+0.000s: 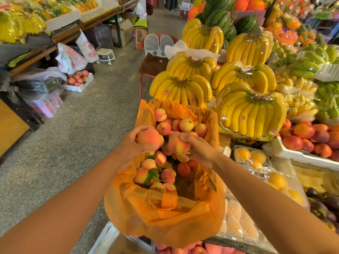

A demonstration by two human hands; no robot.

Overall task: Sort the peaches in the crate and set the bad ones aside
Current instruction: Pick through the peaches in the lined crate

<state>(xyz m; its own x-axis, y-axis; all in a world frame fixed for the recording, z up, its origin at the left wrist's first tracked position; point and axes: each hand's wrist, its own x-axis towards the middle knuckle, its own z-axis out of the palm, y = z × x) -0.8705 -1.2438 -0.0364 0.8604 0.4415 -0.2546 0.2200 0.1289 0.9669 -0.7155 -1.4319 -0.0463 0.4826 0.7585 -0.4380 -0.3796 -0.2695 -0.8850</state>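
Gripping peach (148,136) in curled left hand (134,149); pinching second peach (178,144) in right hand (200,152). Holding both at frame centre, just over orange-lined crate (211,121) of peaches (167,175).

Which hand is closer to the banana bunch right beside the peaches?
Right. The right hand sits just below-left of the banana bunch; the left hand is farther left.

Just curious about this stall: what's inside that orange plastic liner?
Pink-and-yellow peaches and some green leaves lie in the orange plastic liner. Its folds and the top fruit hide whatever lies deeper.
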